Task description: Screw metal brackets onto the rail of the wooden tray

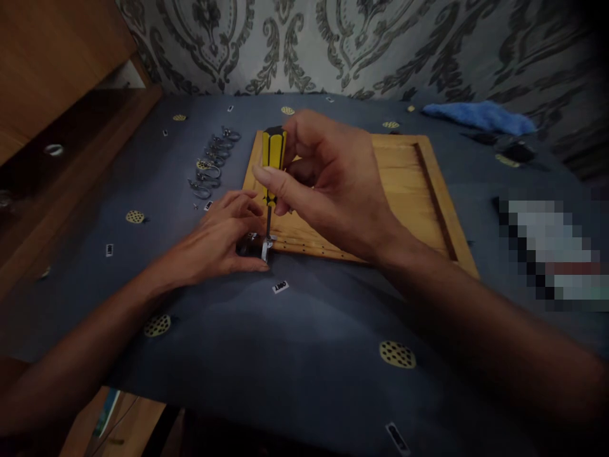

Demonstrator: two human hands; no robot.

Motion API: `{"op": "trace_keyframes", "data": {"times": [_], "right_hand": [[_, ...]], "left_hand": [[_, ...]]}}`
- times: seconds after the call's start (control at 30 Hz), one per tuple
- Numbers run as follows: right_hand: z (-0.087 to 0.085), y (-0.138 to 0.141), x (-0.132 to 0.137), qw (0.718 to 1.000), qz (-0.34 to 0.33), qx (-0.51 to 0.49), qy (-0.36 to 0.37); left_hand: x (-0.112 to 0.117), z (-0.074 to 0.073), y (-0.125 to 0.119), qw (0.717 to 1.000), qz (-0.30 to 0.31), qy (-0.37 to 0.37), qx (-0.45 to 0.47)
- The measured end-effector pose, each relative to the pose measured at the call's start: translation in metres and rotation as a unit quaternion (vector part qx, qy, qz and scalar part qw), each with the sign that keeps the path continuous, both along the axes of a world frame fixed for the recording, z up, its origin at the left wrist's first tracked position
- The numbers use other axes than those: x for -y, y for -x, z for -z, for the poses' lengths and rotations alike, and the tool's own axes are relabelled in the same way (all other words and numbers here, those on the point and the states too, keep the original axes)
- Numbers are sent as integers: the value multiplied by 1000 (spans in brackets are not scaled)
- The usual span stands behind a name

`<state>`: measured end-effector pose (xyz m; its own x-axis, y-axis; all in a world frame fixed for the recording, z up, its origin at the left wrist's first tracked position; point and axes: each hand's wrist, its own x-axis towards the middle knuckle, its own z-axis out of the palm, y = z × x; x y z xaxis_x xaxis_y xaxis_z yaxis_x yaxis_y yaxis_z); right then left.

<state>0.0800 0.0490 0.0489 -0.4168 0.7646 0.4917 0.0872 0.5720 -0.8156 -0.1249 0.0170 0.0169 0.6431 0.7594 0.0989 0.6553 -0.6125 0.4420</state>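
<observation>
My right hand (328,181) is closed around a yellow and black screwdriver (273,158), held upright with its shaft pointing down at the near left corner of a wooden panel (404,184). My left hand (221,238) pinches a small metal fitting (264,247) against that corner, right under the screwdriver tip. The panel lies flat on a dark blue patterned cloth (285,343).
A row of several metal hooks (212,162) lies on the cloth left of the panel. A blue rag (480,115) and dark items sit at the back right. A wooden cabinet (57,76) stands at the left. Patterned wallpaper is behind.
</observation>
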Motion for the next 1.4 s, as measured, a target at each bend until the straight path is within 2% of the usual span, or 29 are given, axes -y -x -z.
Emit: {"op": "trace_keyframes", "data": {"times": [0.43,0.67,0.87,1.07,1.2,1.3,1.4], "right_hand": [[2,0,-5,1000,14,-4,-9],[0,0,-4,1000,-1,-4,9],[-7,-2,2,996,-62,18,56],[-8,-6,-5,990,-140,32,14],[-5,-4,-5,996,-90,27,9],[-2,-1,-3,999,-38,10,13],[1,0,-4,999,-16,-10,33]], "left_hand": [[-2,2,2,1000,9,-3,0],[-1,0,1,1000,7,2,2],[0,-4,-3,1000,-1,10,-3],[2,-9,-5,1000,7,4,-20],[2,-8,-4,1000,6,4,-27],[0,-2,-2,1000,7,-5,-24],[-1,5,1,1000,3,-21,-4]]}}
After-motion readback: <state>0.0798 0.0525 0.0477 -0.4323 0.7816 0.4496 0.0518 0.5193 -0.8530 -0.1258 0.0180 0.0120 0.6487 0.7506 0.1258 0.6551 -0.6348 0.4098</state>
